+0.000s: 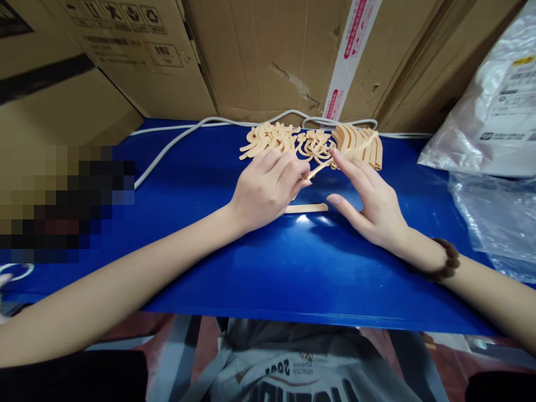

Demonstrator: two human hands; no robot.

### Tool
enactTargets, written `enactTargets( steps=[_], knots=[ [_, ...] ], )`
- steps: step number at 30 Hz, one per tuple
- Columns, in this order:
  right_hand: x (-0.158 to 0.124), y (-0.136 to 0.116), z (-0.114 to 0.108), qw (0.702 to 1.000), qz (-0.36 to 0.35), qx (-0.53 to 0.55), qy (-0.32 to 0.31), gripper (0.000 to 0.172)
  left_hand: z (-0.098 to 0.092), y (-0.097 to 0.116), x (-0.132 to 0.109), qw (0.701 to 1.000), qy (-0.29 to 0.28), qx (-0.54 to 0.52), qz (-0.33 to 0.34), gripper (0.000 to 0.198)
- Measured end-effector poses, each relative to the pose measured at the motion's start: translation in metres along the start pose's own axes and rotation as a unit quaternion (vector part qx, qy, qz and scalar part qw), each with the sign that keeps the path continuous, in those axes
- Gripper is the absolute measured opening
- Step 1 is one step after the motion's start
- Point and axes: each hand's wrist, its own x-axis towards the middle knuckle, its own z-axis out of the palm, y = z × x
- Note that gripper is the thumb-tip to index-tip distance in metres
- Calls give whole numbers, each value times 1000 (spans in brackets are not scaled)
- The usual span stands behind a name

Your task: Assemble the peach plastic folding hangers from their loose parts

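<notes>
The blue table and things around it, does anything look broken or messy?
Yes, the box at the back has a rough, torn-looking scuff left of its white tape; most of the box looks smoother. The curly pieces also lie jumbled, unlike the neat row to their right. I see no spill.

Desk [301, 285]: blue, glossy, reflecting light [304, 219] in small bright patches. Backdrop: brown cardboard boxes [259, 72], standing along far edge, one with printed symbols [133, 18], another with white-and-red tape [350, 53]. Floor [206, 349]: reddish.
</notes>
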Motion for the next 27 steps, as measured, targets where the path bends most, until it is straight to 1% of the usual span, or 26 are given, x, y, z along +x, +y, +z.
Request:
enactTargets(
  steps=[4,7,9,11,15,18,20,21,23,25,26,27],
  knots=[
    [0,1,1,1000,-4,0,5,61,3,-3,1,997,46,41,44,26],
    [0,2,2,1000,-9,0,10,61,6,-4,0,992,76,27,92,20],
    [0,4,4,1000,-17,-2,17,62,7,-3,0,989,84,15,119,18],
    [0,5,5,999,-22,-6,25,63,7,-2,0,988,77,6,136,17],
    [0,4,4,998,-39,-9,45,58,6,-2,0,985,57,-21,160,15],
    [1,4,3,997,-49,9,63,51,4,-5,1,982,17,-49,181,21],
    [2,4,2,994,-37,30,94,41,3,-9,1,983,-21,-63,169,26],
    [2,5,2,993,-29,42,111,35,2,-12,2,986,-38,-65,149,28],
    [4,6,2,988,-12,67,138,21,2,-19,2,991,-71,-70,89,30],
    [4,9,3,986,-4,84,147,9,3,-26,1,990,-107,-86,24,31],
    [4,10,4,985,-2,88,148,6,4,-30,1,987,-125,-100,-6,31],
    [3,11,5,985,0,91,148,7,5,-33,1,982,-142,-116,-32,32]
  ],
)
